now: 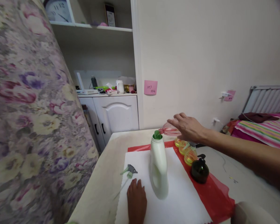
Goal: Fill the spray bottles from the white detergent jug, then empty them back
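Note:
My right hand (189,127) is wrapped round a clear pinkish bottle (170,130) tipped on its side. The bottle's neck meets a green funnel (157,135), which sits in the mouth of a pale jug with a built-in handle (159,165). That jug stands upright on a white sheet (182,186). My left hand (137,197) rests flat on the sheet to the left of the jug, fingers stretched out and holding nothing. Just beyond its fingertips lies a spray trigger head (130,170) with a thin tube. Whether liquid is flowing cannot be made out.
Along the right, on a red sheet (206,196), stand several yellow-liquid bottles (190,156) and a dark pump bottle (200,171). A floral curtain (35,118) hangs at the left. Behind the table (102,174) is a white cabinet (120,113) with shelves.

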`<act>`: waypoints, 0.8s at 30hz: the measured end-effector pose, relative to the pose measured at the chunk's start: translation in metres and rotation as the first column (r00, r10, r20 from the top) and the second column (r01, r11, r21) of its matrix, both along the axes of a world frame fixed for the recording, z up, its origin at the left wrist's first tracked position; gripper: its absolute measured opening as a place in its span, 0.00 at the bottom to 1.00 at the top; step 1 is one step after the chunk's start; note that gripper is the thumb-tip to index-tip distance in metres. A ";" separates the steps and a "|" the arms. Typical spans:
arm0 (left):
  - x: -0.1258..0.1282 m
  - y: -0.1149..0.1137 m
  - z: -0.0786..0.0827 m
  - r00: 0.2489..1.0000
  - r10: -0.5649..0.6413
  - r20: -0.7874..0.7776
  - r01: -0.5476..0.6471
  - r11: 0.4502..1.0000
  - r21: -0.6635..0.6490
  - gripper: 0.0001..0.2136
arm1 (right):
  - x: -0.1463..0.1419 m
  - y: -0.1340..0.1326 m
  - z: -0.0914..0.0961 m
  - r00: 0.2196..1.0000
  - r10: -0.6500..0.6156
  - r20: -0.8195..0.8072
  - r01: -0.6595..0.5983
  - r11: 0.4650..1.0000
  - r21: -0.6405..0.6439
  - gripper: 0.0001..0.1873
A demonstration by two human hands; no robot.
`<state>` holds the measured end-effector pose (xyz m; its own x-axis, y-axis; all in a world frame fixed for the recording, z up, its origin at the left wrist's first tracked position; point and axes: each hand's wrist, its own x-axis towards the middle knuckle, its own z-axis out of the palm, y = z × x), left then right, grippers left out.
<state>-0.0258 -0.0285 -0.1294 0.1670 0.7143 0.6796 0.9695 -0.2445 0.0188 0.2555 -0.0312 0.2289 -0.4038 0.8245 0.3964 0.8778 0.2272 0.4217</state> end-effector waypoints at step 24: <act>0.000 0.000 0.001 1.000 0.005 0.008 -0.005 1.000 -0.017 0.13 | -0.014 -0.004 0.010 0.997 0.007 0.082 -0.007 1.000 -0.001 0.33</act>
